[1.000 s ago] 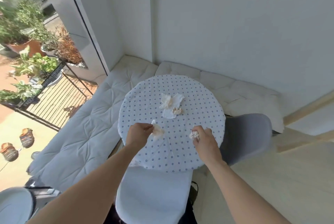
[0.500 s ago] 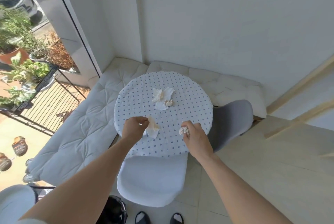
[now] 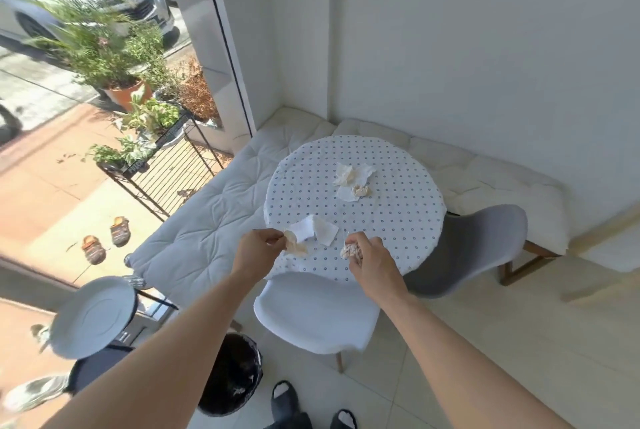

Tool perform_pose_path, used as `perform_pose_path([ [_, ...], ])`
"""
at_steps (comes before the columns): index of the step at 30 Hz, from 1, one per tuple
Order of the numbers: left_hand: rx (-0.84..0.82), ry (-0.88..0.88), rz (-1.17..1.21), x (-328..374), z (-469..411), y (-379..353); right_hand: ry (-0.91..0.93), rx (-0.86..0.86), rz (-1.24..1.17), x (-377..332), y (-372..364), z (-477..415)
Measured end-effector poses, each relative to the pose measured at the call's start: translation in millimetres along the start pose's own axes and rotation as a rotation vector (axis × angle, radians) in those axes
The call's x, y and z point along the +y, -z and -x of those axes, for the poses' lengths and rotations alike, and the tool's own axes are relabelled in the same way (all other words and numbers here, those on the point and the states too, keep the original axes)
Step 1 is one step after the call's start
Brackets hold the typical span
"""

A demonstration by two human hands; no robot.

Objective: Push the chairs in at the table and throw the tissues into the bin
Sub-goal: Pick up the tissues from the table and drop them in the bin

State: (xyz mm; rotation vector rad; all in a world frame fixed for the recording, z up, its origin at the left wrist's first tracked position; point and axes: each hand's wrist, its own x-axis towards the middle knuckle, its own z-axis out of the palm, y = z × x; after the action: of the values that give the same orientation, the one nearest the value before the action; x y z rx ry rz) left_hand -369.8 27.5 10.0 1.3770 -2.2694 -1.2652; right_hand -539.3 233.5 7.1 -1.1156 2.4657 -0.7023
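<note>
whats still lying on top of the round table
A cluster of crumpled tissues lies near the middle of the table. The near edge is partly hidden by the left hand and right hand, each gripping tissue.

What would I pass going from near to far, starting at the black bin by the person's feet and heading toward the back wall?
black bin → white chair → left hand and right hand, each pinching a tissue over the table's near edge → loose tissues mid-table → cushioned bench along the wall.
</note>
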Motion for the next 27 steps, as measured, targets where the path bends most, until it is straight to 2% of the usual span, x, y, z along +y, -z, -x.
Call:
perform_pose_path([
  [6, 0.095, 0.065, -0.087, -38, 52, 44, 0.094, -0.068, -0.007, -41, -28, 11],
  [14, 0.167, 0.128, -0.051, -104, 81, 106, 0.185, -0.160, -0.014, -108, -78, 20],
  [27, 0.035, 0.201, 0.006, -250, 94, 205, 0.064, -0.260, 0.004, -214, -204, 60],
])
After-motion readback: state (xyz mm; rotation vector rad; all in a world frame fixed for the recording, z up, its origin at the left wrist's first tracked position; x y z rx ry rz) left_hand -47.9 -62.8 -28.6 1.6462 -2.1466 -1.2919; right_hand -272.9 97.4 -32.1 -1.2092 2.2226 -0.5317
